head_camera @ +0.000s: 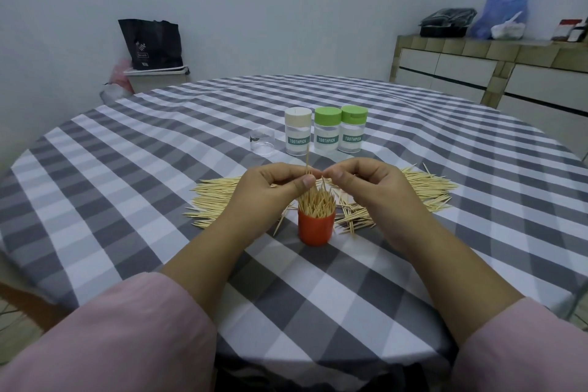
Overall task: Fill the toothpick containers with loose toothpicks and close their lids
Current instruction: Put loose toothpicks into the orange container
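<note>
The orange container is already crowded with toothpicks standing on end, and it sits near the table's near edge, in front of the loose toothpicks that spread across the checked tablecloth. I think the main risk is here: the container is small and probably light, no hand steadies it, and both wrists hang close over its rim. A small bump from a wrist could tip it and spill the bundle back onto the cloth. Also, pushing 1 more stick into such a tight bundle may bend it, or it may push others out over the side.

The left hand pinches a single toothpick between thumb and forefinger, and the stick stands nearly upright, its top end reaching in front of the white-lidded jar. The right hand has its fingers curled, the thumb and forefinger tips meeting just beside the left fingertips – whether it also grips that stick I cannot tell. Both forearms come in from the near edge in pink sleeves.

Toward the table's middle stand 3 jars labelled TOOTHPICK – the white-lidded one and 2 green-lidded jars – all with lids on. Just left of them is a clear open cup; whether it belongs to the orange part is not certain.
</note>
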